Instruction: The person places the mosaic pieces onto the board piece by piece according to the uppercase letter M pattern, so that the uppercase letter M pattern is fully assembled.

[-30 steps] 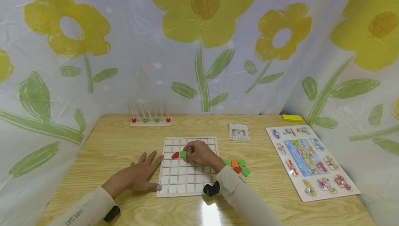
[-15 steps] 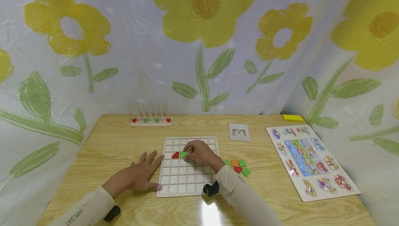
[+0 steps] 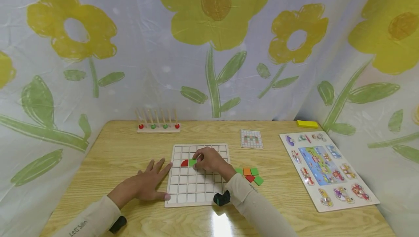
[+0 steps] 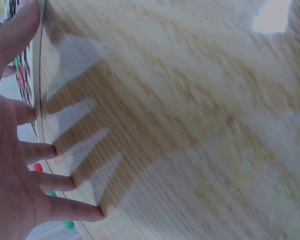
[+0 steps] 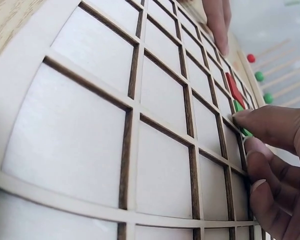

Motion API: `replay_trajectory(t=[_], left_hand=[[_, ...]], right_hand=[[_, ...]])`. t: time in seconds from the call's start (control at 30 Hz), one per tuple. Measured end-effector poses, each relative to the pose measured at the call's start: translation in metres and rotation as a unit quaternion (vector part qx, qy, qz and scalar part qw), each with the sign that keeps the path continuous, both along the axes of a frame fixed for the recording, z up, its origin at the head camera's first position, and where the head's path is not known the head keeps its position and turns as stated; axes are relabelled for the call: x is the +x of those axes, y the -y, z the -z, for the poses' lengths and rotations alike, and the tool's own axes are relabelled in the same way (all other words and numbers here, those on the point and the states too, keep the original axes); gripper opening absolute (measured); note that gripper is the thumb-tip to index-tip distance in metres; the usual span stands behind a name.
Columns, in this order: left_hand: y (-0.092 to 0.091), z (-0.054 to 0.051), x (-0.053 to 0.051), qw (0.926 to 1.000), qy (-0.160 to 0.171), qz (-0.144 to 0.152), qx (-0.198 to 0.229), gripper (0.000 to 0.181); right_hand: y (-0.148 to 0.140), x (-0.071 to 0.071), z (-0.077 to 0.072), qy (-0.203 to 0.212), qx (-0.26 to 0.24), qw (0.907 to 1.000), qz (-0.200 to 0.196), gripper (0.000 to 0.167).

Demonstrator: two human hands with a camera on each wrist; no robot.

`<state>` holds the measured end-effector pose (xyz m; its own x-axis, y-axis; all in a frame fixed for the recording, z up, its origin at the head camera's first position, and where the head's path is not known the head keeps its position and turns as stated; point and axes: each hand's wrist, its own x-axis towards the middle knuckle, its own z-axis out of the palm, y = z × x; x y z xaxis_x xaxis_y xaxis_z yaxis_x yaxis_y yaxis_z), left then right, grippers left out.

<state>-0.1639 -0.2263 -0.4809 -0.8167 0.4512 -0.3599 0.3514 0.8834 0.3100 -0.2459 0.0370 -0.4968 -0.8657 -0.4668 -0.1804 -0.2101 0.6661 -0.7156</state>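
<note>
On the table lies a white wooden grid board [image 3: 195, 197] with square cells. My right hand [image 3: 211, 160] pinches a green square tile [image 3: 192, 162] at a cell in the board's upper half; the fingers partly cover it. Touching or close beside that tile, a red quarter-round tile [image 3: 184, 163] sits in the cell to its left. My left hand [image 3: 148, 182] lies with spread fingers at the board's left side, thumb over the lower left corner. In the left wrist view its fingertips [image 4: 97, 214] rest on the wood.
Several loose tiles, among them an orange tile [image 3: 246, 171], lie right of the board. Behind stands a peg rack [image 3: 158, 129] with red and green beads. A pattern card [image 3: 251, 139], a picture puzzle board [image 3: 330, 171] and a yellow block [image 3: 307, 124] are farther right.
</note>
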Motion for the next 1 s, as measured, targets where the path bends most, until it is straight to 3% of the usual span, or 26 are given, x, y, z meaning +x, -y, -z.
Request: replay_trajectory(t=[0.73,1.0], left_hand=[[-0.0002,0.0014,0.0004,1.0,-0.003,0.003,-0.002,0.111],[0.001,0.0015,-0.0001,1.0,-0.005,0.005,0.001,0.11]], right_hand=[[-0.0022,-0.0012,0.0018,0.008,0.009,0.9998,0.014,0.022],[-0.0093,-0.0008,-0.004,0.007,-0.004,0.9999,0.008,0.022]])
